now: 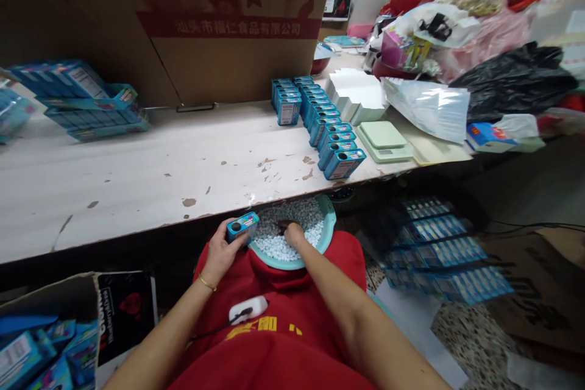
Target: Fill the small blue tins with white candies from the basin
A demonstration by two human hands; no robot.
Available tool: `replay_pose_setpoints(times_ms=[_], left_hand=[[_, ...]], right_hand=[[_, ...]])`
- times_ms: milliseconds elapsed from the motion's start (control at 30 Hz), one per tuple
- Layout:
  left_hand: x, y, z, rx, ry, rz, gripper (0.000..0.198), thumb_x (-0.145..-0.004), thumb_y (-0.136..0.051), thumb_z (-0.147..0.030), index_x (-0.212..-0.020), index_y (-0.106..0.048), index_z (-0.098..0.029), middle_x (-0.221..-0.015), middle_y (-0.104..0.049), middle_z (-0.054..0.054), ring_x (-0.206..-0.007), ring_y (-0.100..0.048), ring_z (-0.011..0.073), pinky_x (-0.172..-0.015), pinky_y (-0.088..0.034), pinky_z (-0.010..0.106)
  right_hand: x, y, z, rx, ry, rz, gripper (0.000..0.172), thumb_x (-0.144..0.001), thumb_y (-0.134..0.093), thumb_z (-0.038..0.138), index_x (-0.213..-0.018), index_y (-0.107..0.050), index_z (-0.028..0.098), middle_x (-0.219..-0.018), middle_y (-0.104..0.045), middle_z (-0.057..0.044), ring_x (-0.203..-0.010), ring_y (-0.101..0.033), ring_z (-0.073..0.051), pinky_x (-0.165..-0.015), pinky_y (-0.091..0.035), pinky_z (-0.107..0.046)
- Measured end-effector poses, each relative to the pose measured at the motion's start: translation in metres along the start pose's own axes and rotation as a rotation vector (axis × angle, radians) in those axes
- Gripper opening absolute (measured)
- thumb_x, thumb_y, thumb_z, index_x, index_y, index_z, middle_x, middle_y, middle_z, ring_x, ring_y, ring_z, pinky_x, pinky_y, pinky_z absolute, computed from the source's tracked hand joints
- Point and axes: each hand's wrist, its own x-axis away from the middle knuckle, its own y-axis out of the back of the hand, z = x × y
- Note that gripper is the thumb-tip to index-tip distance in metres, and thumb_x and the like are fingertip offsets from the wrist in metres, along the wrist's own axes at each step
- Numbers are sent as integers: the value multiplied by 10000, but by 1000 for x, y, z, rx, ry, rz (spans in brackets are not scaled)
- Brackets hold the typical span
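My left hand (pixel 222 251) is wrapped round a small blue tin (pixel 242 226) with a round dark opening in its top. The tin is held upright by the left rim of a turquoise basin (pixel 329 219). Small white pellets (pixel 274 246) fill this basin, which rests at my lap under the table edge. Reaching down into the pellets is my right hand (pixel 294 234), its fingers closed on something small and dark that I cannot make out. The fingertips are partly hidden.
Rows of blue tins (pixel 343 163) stand on the white table (pixel 150 173), beside a pale green scale (pixel 384 141) and white paper stacks (pixel 357 92). A large carton (pixel 237 67) stands behind. Blue boxes (pixel 91 103) sit at left; stacked blue packs (pixel 448 256) stand low at right.
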Motion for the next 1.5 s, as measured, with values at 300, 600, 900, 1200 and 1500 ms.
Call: replay_pose_setpoints(times_ms=[300,600,900,1200,1500], left_hand=[[-3,-2,-2,-19,-38,4,429,-638,-596,-378,-1014,-517,-187,-928,-605,23,-822,-561,157,-778,-433,269],[-10,-24,-9,-277,-175,163,401,-669,-547,-227,-1067,-511,-183,-974,-601,43,-873,-560,179,-807,-424,296],[-8,-31,1,-305,-206,157,403,-670,-556,-222,-1068,-513,-176,-992,-599,55,-886,-555,182,-804,-423,294],[-7,-21,4,-111,-127,128,378,-671,-586,-275,-1031,-516,-182,-944,-593,25,-852,-550,151,-781,-422,262],[-3,-7,10,16,-48,8,439,-637,-626,-354,-1027,-517,-182,-943,-600,33,-849,-558,166,-805,-434,296]], right_hand=[[34,70,-34,-224,55,-42,283,-737,-469,153,-939,-664,185,-809,-679,-10,-756,-594,-139,-698,-436,-227],[62,148,38,165,226,-9,313,-730,-446,149,-911,-677,260,-881,-680,-21,-863,-587,-162,-705,-405,-216],[72,157,113,682,280,-3,315,-807,-355,153,-982,-616,145,-912,-645,-145,-878,-595,-216,-737,-438,-311],[79,160,37,581,94,17,296,-769,-391,104,-903,-630,215,-926,-648,-84,-903,-585,-199,-740,-424,-280],[15,16,6,254,-193,49,350,-794,-379,103,-1033,-624,176,-991,-646,-123,-950,-580,-182,-791,-404,-249]])
